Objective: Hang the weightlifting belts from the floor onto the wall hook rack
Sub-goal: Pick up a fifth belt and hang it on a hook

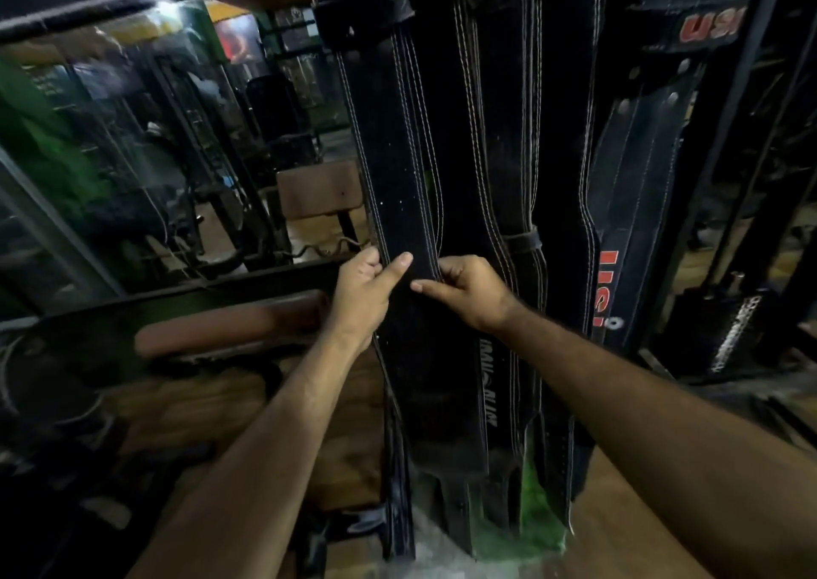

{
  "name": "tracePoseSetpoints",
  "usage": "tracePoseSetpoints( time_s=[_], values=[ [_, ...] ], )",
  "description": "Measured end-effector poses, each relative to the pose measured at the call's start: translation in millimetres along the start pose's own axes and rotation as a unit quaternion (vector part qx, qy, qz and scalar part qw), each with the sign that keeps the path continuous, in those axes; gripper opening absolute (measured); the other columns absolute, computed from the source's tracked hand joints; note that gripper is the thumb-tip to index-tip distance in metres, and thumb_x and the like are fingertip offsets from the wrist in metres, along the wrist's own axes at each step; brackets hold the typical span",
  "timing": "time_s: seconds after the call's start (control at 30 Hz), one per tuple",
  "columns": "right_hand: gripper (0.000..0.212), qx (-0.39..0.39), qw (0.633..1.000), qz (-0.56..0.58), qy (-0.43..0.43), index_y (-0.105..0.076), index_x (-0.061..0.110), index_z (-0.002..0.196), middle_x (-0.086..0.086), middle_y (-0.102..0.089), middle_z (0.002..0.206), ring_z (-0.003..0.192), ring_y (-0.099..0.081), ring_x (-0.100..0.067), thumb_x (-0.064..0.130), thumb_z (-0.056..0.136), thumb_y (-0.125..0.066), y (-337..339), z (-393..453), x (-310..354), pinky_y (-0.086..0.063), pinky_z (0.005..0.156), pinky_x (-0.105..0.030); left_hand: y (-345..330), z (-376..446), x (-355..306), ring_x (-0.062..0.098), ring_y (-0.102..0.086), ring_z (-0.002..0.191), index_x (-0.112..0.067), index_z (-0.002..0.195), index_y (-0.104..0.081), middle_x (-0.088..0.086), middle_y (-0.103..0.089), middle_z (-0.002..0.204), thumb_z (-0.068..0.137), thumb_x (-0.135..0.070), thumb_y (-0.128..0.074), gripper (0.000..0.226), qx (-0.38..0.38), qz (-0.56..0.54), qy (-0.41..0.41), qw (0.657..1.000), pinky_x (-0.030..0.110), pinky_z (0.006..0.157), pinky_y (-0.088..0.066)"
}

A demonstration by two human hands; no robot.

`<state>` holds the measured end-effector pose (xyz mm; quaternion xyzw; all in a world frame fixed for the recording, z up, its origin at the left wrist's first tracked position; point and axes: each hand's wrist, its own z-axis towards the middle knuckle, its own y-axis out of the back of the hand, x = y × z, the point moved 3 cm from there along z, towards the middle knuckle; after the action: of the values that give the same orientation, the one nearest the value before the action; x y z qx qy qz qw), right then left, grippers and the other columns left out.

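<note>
Two bare forearms reach up from the bottom of the view, and a black stitched weightlifting belt is held between them at about mid-length. The left hand is curled round the belt's left edge with the thumb laid across its face, and the right hand is closed on the right edge, the thumb pointing inward across the leather. The belt is gripped by both edges, most likely so that it is kept flat and steady while it is settled straight against its neighbours. Its upper end runs up to the dark top of the rack, where the hook itself cannot be made out; its lower end hangs down towards the floor. Just beside it on the right another stitched belt is hung, and further right a belt with red lettering is draped at a slight tilt. The belts are packed closely, edges touching or overlapping, so little room is left for sideways movement on the right. More open space is seen on the left, where a padded bench and a reflective glass panel lie near the left forearm. The task is judged to be well advanced, since several belts are already hanging. Whether any are left on the floor cannot be told.
</note>
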<state>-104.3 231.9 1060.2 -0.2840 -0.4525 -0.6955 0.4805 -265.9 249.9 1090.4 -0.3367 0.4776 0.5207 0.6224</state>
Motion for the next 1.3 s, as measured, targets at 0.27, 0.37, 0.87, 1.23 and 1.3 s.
tracePoseSetpoints(
  time_s=[0.27,0.37,0.87,1.23,1.3],
  values=[
    [0.034,-0.066,0.995,0.066,-0.023,-0.071,0.013,0.101,-0.003,-0.077,0.097,0.093,-0.074,-0.021,0.036,0.078,-0.084,-20,-22,-36,-0.06,0.082,-0.05,18,-16,57,0.012,-0.07,0.088,-0.002,0.101,-0.069,-0.001,-0.074,0.094,0.085,-0.03,-0.079,0.033,-0.018,0.083,0.02,0.996,0.028,0.077,-0.055],
    [0.035,-0.096,0.988,0.115,-0.042,-0.07,0.004,0.104,-0.01,-0.077,0.101,0.095,-0.075,-0.026,0.022,0.078,-0.085,-22,-30,-47,-0.061,0.085,-0.048,15,-23,70,0.008,-0.074,0.091,-0.018,0.102,-0.07,-0.007,-0.077,0.094,0.085,-0.009,-0.077,0.021,-0.024,0.05,0.015,0.998,0.021,0.076,-0.056],
    [0.033,-0.045,0.97,0.129,-0.199,-0.07,0.003,0.115,-0.003,-0.075,0.111,0.104,-0.073,-0.012,0.009,0.083,-0.08,-84,-135,-163,-0.058,0.09,-0.028,16,-114,247,0.009,-0.074,0.089,-0.018,0.104,-0.073,-0.011,-0.076,0.094,0.076,-0.008,-0.084,0.032,0.035,0.036,0.194,0.98,0.033,0.086,-0.06],
    [0.037,-0.064,0.942,0.159,-0.289,-0.073,-0.005,0.108,-0.017,-0.074,0.111,0.099,-0.073,-0.021,0.001,0.074,-0.085,-130,-193,-264,-0.059,0.094,-0.039,3,-154,352,0.006,-0.072,0.088,-0.015,0.106,-0.073,0.002,-0.073,0.103,0.071,-0.007,-0.087,0.039,0.026,0.082,0.233,0.969,0.024,0.08,-0.058],
    [0.036,-0.084,0.931,0.192,-0.299,-0.072,-0.007,0.11,-0.018,-0.073,0.112,0.094,-0.073,-0.016,-0.004,0.076,-0.082,-134,-199,-279,-0.059,0.091,-0.034,-5,-156,369,-0.005,-0.07,0.081,-0.012,0.108,-0.073,0.002,-0.073,0.105,0.069,-0.006,-0.088,0.043,0.02,0.094,0.231,0.968,0.018,0.077,-0.058]
  ],
)
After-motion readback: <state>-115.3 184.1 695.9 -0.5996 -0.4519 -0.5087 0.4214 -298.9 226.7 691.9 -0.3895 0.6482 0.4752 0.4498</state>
